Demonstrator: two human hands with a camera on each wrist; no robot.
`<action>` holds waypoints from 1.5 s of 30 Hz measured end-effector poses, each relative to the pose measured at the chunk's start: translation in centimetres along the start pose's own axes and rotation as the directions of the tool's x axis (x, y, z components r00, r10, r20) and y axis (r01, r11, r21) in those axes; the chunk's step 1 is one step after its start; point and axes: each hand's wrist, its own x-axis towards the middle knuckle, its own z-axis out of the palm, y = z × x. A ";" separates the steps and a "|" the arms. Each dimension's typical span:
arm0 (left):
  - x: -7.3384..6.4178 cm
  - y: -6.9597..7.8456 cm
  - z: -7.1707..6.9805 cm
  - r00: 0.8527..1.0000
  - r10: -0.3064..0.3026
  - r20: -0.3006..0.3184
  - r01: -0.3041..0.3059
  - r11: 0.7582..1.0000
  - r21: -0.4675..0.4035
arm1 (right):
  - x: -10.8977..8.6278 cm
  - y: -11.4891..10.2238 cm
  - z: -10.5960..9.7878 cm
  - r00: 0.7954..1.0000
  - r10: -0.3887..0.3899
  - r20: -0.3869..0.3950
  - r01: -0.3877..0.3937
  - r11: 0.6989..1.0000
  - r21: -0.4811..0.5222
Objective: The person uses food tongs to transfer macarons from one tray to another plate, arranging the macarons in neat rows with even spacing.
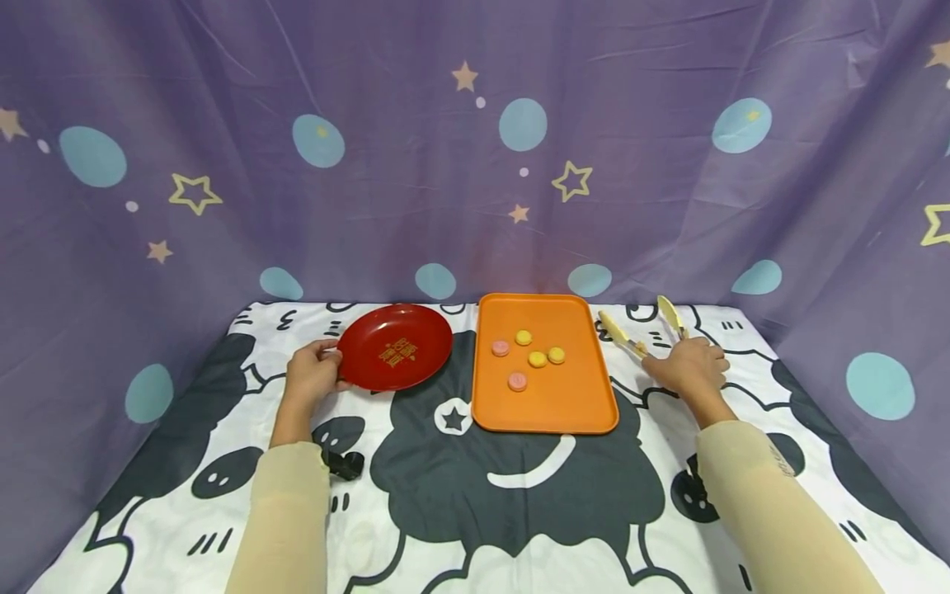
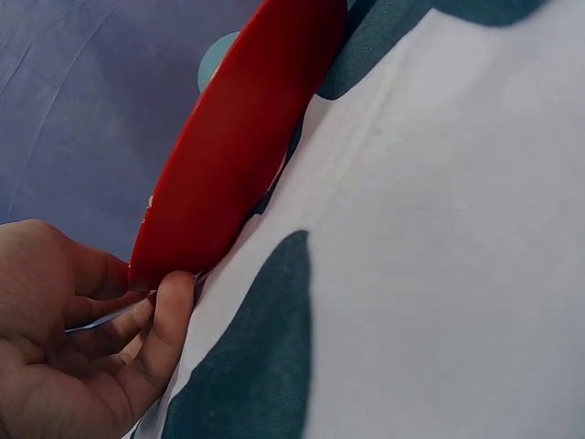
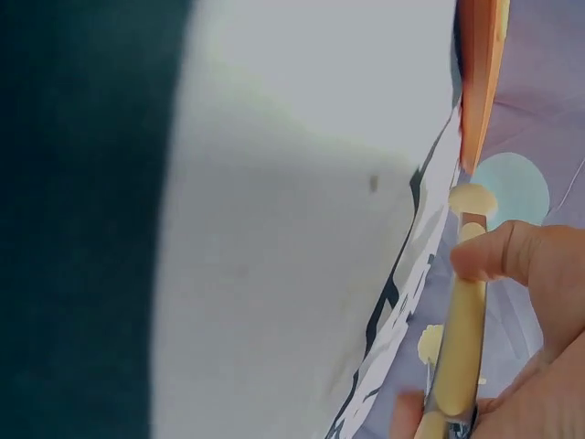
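A cartoon-print tablecloth is lying beneath everything. The left hand is pinching the left rim of a red plate between thumb and fingers. The right hand is gripping yellow tongs, fingers curled, the tongs' arms spreading apart. Between plate and tongs, an orange tray is holding three yellow macarons and two pink macarons. A purple curtain is hanging behind.

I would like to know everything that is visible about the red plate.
The red plate is round and shallow, with a glossy, smooth surface, perhaps plastic. Gold characters decorate its middle, and a pale mark shows on its edge. Nothing lies in it. It faces up on the patterned cloth, apart from the orange tray; the left hand pinches its left rim.
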 end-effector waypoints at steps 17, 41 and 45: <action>-0.1 0.0 -0.2 1.000 -0.022 -0.005 0.022 1.000 0.011 | 0.1 -0.3 0.2 0.966 -0.200 -0.165 0.192 0.979 -0.064; 0.1 -0.4 -0.1 1.000 0.013 0.006 -0.013 1.000 -0.001 | -1.6 -3.2 0.8 0.848 -0.421 -0.321 0.453 0.891 0.028; 0.1 -0.4 -0.1 0.999 0.035 0.017 -0.035 0.999 0.011 | -1.7 -3.3 0.9 0.838 -0.448 -0.312 0.478 0.878 0.024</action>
